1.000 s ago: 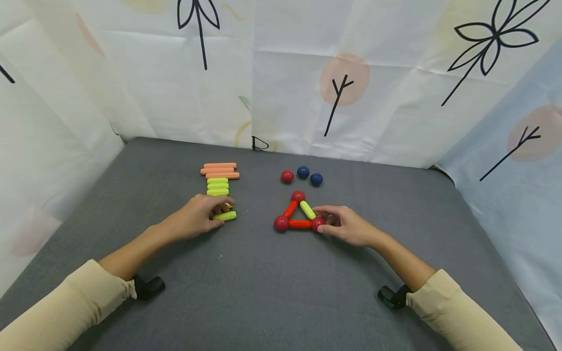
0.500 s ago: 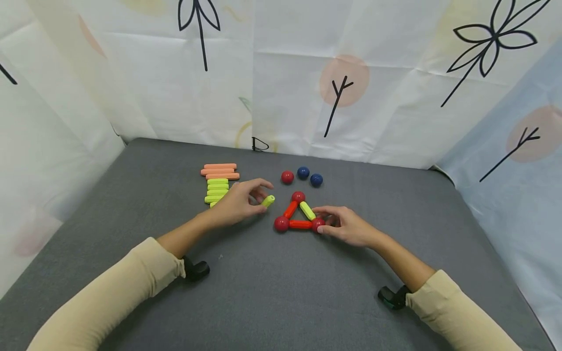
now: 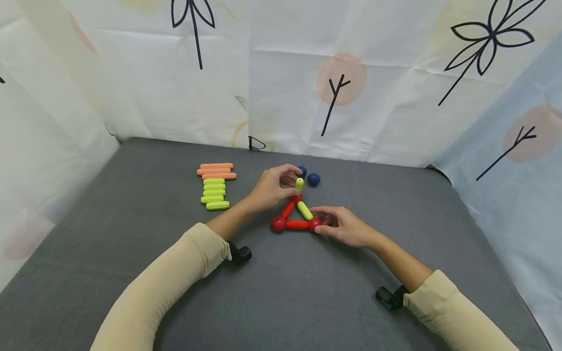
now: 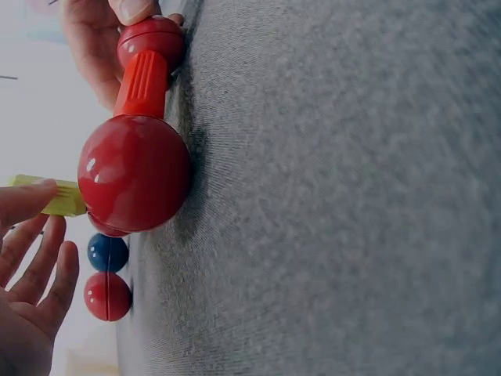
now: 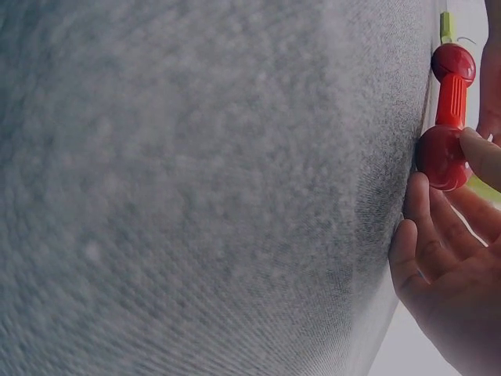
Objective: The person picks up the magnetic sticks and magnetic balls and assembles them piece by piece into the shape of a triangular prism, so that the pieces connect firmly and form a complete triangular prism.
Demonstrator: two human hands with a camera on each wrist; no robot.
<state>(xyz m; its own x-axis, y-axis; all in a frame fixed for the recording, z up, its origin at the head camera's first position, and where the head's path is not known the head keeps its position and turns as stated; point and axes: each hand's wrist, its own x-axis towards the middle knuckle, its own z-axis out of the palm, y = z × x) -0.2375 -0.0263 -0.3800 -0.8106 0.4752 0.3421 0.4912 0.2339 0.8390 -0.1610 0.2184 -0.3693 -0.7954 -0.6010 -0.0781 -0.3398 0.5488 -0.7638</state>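
On the grey table lies a triangle of magnetic-looking rods and balls. Its corners are a left red ball (image 3: 278, 224), a right red ball (image 3: 315, 224) and a far red ball (image 3: 297, 198). Two red rods (image 3: 298, 224) and a yellow-green rod (image 3: 305, 211) form its sides. My left hand (image 3: 273, 189) pinches another yellow-green rod (image 3: 299, 185), held upright at the far ball; whether it touches the ball I cannot tell. My right hand (image 3: 344, 226) grips the right corner ball between thumb and fingers.
Several loose yellow-green rods (image 3: 214, 193) lie in a column at the left, with orange rods (image 3: 216, 170) behind them. Two blue balls (image 3: 313, 179) sit beyond the triangle. A loose red ball (image 4: 108, 296) shows in the left wrist view. Fabric (image 3: 373, 122) hangs behind the table.
My left hand has taken a yellow-green rod from the column and carried it right to the triangle's far ball, turning it upright. My right hand has stayed at the corner ball.
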